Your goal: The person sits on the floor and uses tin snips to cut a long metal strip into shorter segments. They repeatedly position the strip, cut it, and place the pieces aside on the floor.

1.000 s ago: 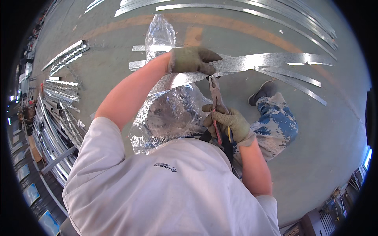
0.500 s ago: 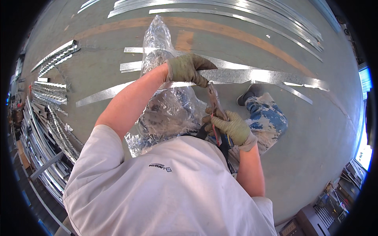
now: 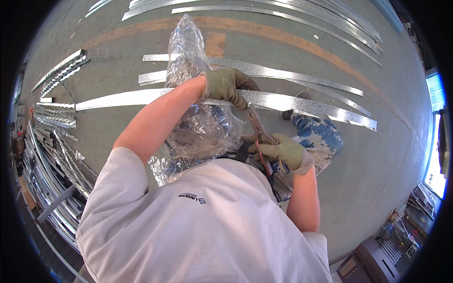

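Observation:
A long, shiny galvanized metal strip (image 3: 302, 103) runs crosswise in front of me. My left hand (image 3: 227, 86), in an olive work glove, is closed over the strip near its middle, the fingers curled round its near edge. My right hand (image 3: 286, 152), gloved alike, grips a pair of metal snips (image 3: 257, 123) with red on the handle. Their jaws point up toward the strip's near edge, right beside my left fingertips. Whether the jaws bite the metal cannot be made out. Crinkled clear plastic wrap (image 3: 203, 132) covers my left leg beneath the strip.
Two more metal strips (image 3: 325, 86) lie just beyond the held one. Long strips (image 3: 264, 10) are spread on the far floor. At the left are perforated metal pieces (image 3: 56, 113) and a stack of long profiles (image 3: 49, 181). A dark machine (image 3: 363, 264) stands at lower right.
The held strip has swung: its right end came nearer to me and its left end went farther away. Both hands keep their grips, with the snips still by the strip's edge.

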Tool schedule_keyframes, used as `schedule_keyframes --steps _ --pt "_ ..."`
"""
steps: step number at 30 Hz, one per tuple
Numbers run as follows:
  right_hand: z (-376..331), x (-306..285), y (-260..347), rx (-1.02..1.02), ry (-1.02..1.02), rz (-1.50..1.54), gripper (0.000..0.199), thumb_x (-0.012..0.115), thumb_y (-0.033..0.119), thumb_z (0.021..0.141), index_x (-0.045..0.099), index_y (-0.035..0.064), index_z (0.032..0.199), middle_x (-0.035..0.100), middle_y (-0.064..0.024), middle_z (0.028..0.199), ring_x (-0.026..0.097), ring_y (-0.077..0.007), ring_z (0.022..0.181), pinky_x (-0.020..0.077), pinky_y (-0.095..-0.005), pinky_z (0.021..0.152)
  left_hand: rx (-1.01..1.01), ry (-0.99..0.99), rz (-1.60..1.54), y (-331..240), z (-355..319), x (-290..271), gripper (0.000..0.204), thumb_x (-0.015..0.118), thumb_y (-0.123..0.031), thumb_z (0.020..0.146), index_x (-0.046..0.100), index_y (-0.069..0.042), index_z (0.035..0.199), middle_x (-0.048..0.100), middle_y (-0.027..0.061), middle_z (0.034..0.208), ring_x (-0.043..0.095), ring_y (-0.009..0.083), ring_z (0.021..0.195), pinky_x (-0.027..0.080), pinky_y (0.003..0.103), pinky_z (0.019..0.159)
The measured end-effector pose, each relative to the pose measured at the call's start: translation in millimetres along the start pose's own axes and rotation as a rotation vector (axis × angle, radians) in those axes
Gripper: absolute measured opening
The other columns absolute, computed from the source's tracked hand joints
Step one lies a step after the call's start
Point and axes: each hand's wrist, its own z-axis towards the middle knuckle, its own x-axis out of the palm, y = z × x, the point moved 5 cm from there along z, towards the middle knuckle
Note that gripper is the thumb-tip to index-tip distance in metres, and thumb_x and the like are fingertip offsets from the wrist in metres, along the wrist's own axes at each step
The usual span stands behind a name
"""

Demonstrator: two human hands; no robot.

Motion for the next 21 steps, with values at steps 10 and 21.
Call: schedule_keyframes --steps 10,21 --pt "0.8 1.4 -3.0 0.008 -0.38 -0.325 0.036 0.078 0.03 0.109 0.078 -0.0001 0.128 0.078 -0.004 0.097 0.068 -0.0146 0.088 0.0559 -0.0343 0.083 0.025 -0.08 0.015 -4.5 0.7 -6.8 0.067 0.094 -0.001 0.083 0.076 -0.002 0.148 0.084 0.0153 0.131 0.078 0.0226 0.119 0.063 0.038 0.104" --pt "19.2 23.1 5.8 -0.04 -0.491 -0.192 0.043 0.075 0.033 0.112 0.071 0.0006 0.14 0.074 -0.0038 0.097 0.066 -0.0126 0.081 0.0575 -0.0332 0.074 0.165 -0.191 -0.153 20.3 15.2 -24.5 0.076 0.099 -0.009 0.085 0.069 -0.001 0.155 0.078 0.0158 0.146 0.074 0.0262 0.132 0.057 0.039 0.116"
